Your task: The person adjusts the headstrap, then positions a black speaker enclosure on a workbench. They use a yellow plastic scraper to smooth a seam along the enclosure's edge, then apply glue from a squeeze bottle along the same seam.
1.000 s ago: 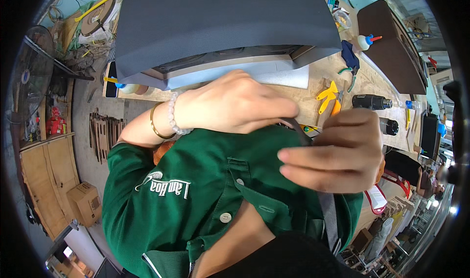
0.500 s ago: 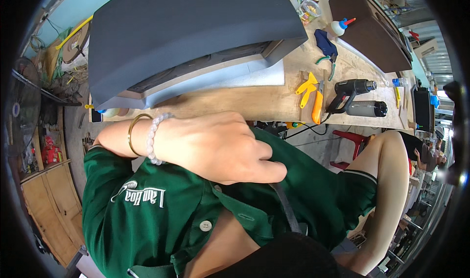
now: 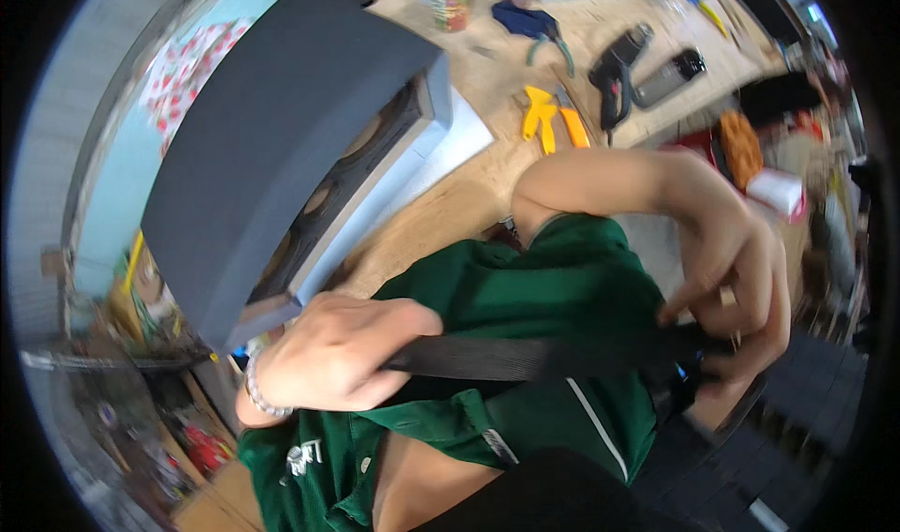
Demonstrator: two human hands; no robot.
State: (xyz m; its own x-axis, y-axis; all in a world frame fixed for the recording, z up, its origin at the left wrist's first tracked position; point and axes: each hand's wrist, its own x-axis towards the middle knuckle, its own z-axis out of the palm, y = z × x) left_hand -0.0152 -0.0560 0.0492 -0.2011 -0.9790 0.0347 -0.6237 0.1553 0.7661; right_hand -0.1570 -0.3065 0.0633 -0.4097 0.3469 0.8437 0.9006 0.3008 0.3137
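Note:
A flat black strap (image 3: 506,358) stretches across the front of my green shirt (image 3: 525,284). My left hand (image 3: 342,349), with a beaded bracelet at the wrist, is closed round the strap's left part. At its other end my right hand (image 3: 741,288) curls its fingers round the strap, beside a dark piece that looks like a buckle or clip. Motion blurs that hand, so its exact hold is hard to make out. Beyond my left hand a large dark grey cabinet (image 3: 291,148) with round openings rests on a white sheet (image 3: 464,138).
On the wooden workbench (image 3: 412,213) lie yellow scrapers (image 3: 539,119), an orange-handled cutter (image 3: 573,127), green-handled pliers (image 3: 553,49), a dark cloth (image 3: 523,18), a heat gun (image 3: 617,77) and a dark cylinder (image 3: 670,77). A clear jar (image 3: 450,2) stands farther back.
My right hand has come up from low at the right onto the strap, now stretched sideways. My left hand has moved left and down. The view has turned, shifting the bench and cabinet.

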